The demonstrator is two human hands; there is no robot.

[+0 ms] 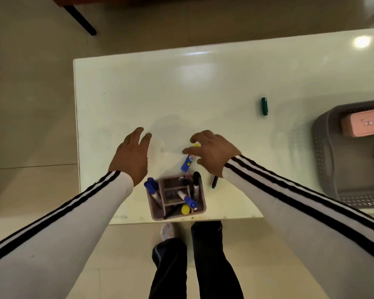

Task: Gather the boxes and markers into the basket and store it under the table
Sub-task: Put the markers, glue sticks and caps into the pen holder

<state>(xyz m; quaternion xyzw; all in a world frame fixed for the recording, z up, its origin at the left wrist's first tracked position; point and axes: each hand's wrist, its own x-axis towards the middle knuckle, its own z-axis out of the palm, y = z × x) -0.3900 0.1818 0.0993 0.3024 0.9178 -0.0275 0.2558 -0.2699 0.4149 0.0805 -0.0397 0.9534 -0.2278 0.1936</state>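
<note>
Pink organiser point(177, 198): at the table's near edge, holding blue-capped and black markers.
Dark marker point(214, 182): flat on the table point(121, 100), just right of the organiser.
Left hand point(131, 155): above the table, fingers spread, holding nothing.
Right hand point(212, 151): fingers curled around a blue glue stick point(188, 162).
Green marker point(264, 106): lying alone farther back.
Grey basket point(326, 156): at the right edge, pink box point(363, 123) inside.

Grey basket point(328, 160) at right tabletop edge holds pink box point(363, 123); pink marker holder point(175, 197) near edge; green marker point(264, 106) lies loose.
</note>
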